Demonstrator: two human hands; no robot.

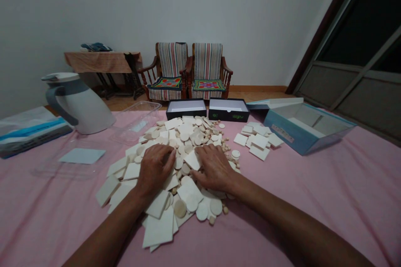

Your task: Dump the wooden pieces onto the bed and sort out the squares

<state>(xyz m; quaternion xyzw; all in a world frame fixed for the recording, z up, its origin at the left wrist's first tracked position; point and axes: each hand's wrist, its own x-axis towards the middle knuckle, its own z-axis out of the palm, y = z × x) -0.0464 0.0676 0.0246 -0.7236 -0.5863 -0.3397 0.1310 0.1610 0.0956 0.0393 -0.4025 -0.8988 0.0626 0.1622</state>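
Both hands palm-down on a heap of pale wooden pieces (175,158) spread over a pink tablecloth (313,183). Left hand (156,170) resting on the near-left of the heap, fingers extended and loosely together, flat on the pieces, gripping nothing. Right hand (215,168) just beside it on the near-right, fingers likewise spread flat, fingertips touching a small square tile (192,159); nothing pinched or lifted. Heap made up of mixed squares, rectangles, discs and small round beads, loosely stacked, several tiles overlapping and tilted.

Smaller sorted group of square tiles (258,139) lying apart to the right of the heap. Two open dark boxes (206,109) beyond the heap, a light blue box (305,127) at far right, a white jug (78,104) and a clear plastic tray (138,121) at left.

Risks noted: loose beads at the right fringe of the heap likely to roll away across the cloth if the hands sweep outward; overlapping tiles near the front edge liable to slide toward the table's near side under downward pressure; mixing of the sorted squares with the main heap possible if pieces are pushed rightward
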